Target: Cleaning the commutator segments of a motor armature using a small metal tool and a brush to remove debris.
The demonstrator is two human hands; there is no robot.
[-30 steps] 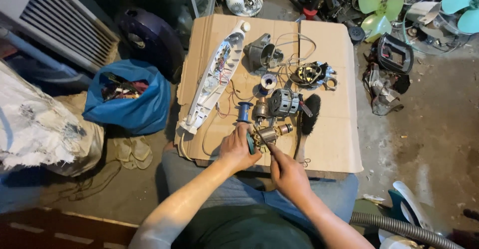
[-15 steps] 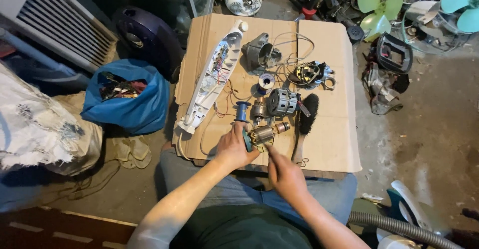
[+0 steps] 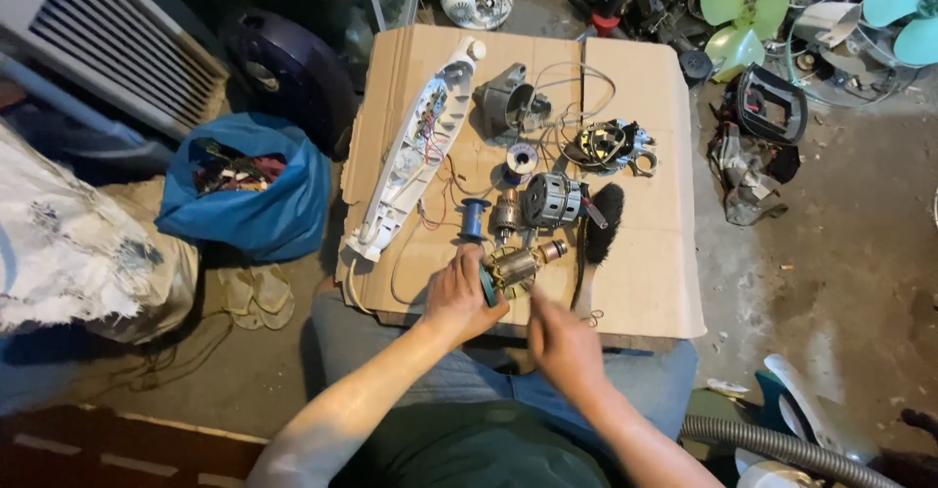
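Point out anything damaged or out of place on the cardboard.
The long white appliance housing lies opened, wiring exposed. Beside it, loose motor parts are scattered. The left hand holds a bare motor armature, out of its casing.

Two hands, left [image 3: 459, 297] and right [image 3: 562, 341], over one cardboard sheet [image 3: 645, 283]; one motor rotor [image 3: 515, 265], one blue spool [image 3: 474, 218], one brush [image 3: 598, 234], one blue bag [image 3: 249, 205], apparently two sandals [image 3: 256, 296].
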